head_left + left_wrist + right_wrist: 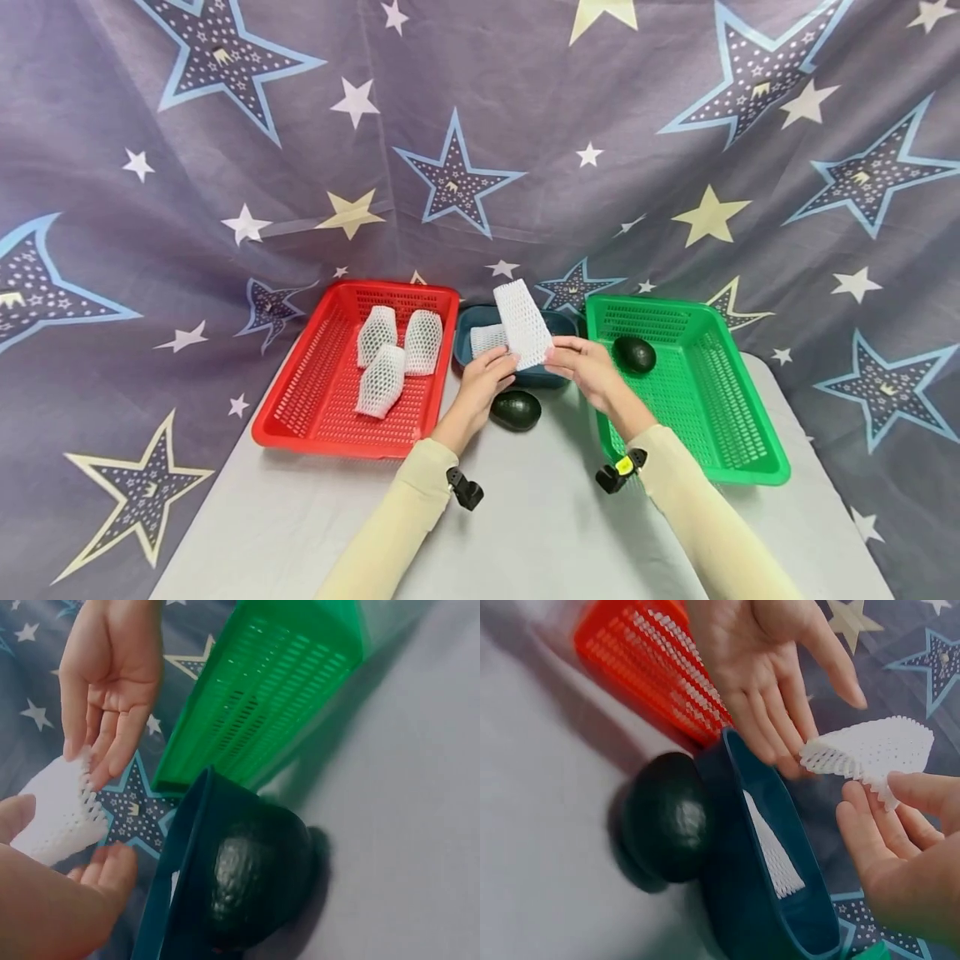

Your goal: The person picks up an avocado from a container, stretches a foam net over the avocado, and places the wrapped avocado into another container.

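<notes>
A white foam net sleeve (522, 325) is held up over the dark blue bin (543, 380). My right hand (588, 371) pinches the sleeve's lower rim between thumb and fingers. On the other side, my left hand (478, 390) has its fingers extended, the tips at the sleeve's edge; its thumb stands apart from the sleeve in the right wrist view. Another white net sleeve (772, 851) lies inside the bin. In front of the bin, a dark avocado (515, 410) sits on the table.
To the left stands a red basket (300, 446) with three bulging, net-covered pieces (382, 382) inside. A green basket (750, 392) on the right holds a bare avocado (634, 354). Behind them hangs a star-patterned curtain (465, 75).
</notes>
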